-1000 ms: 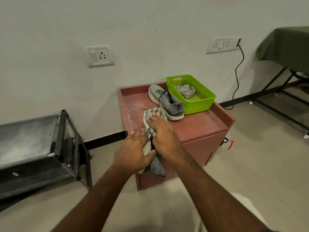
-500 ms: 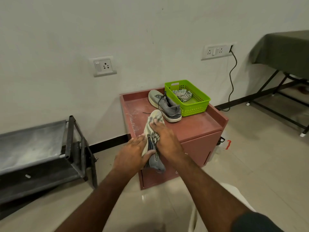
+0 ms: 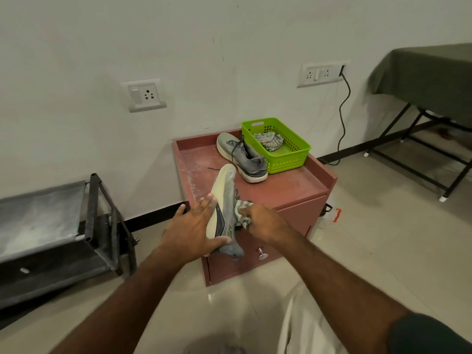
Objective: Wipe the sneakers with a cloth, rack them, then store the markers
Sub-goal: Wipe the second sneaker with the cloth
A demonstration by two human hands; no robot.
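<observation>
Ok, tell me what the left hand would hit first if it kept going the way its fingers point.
The left hand points up and away along the held sneaker. Straight on, it would probably meet the second sneaker on the cabinet, though depth is unclear.

Left hand [image 3: 190,232]: arm extended forward, fingers straight, thumb curled under the tilted sneaker [image 3: 224,205] | Right hand [image 3: 265,221]: arm reaching in, fingers bunched in a grip on the cloth [image 3: 241,213] pressed against it
</observation>
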